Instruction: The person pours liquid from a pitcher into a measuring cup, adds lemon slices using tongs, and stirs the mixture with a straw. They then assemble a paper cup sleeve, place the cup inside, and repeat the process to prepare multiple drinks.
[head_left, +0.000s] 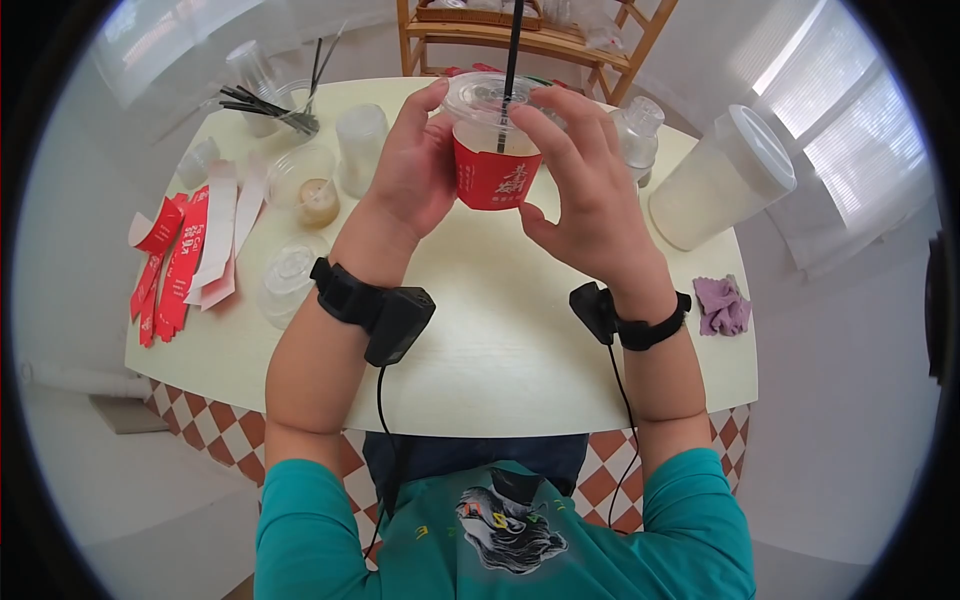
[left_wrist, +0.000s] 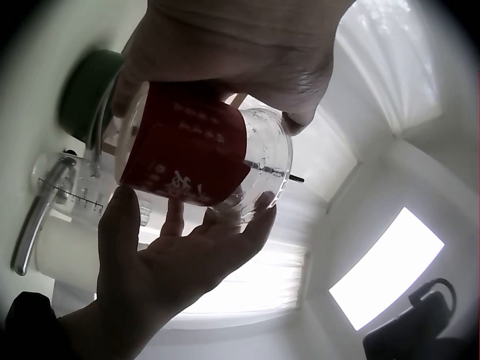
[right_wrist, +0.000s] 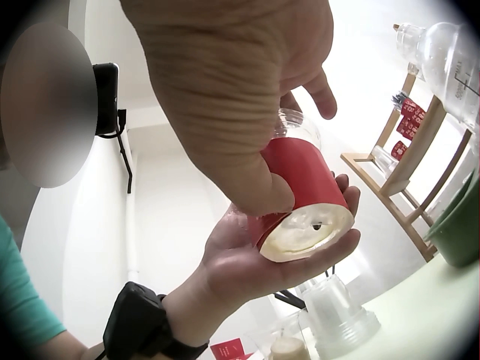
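Observation:
A clear plastic cup in a red paper sleeve (head_left: 495,180) is held up over the table. It wears a clear lid (head_left: 470,97), and a black straw (head_left: 514,45) stands through it. My left hand (head_left: 412,175) grips the cup from the left, fingers up at the lid's edge. On the other side, my right hand (head_left: 590,195) has its thumb low on the sleeve and its fingertips at the lid. Seen from the right wrist, the cup's pale base (right_wrist: 307,231) faces the camera, with the left hand (right_wrist: 244,262) around the lower side.
Flat red sleeves (head_left: 185,265), a spare lid (head_left: 290,275), a small tan-filled cup (head_left: 318,202) and black straws (head_left: 270,110) lie or stand on the left. To the right are a lidded pitcher (head_left: 700,190), a clear bottle (head_left: 638,135) and a purple cloth (head_left: 722,305). Behind stands a wooden shelf (head_left: 560,42).

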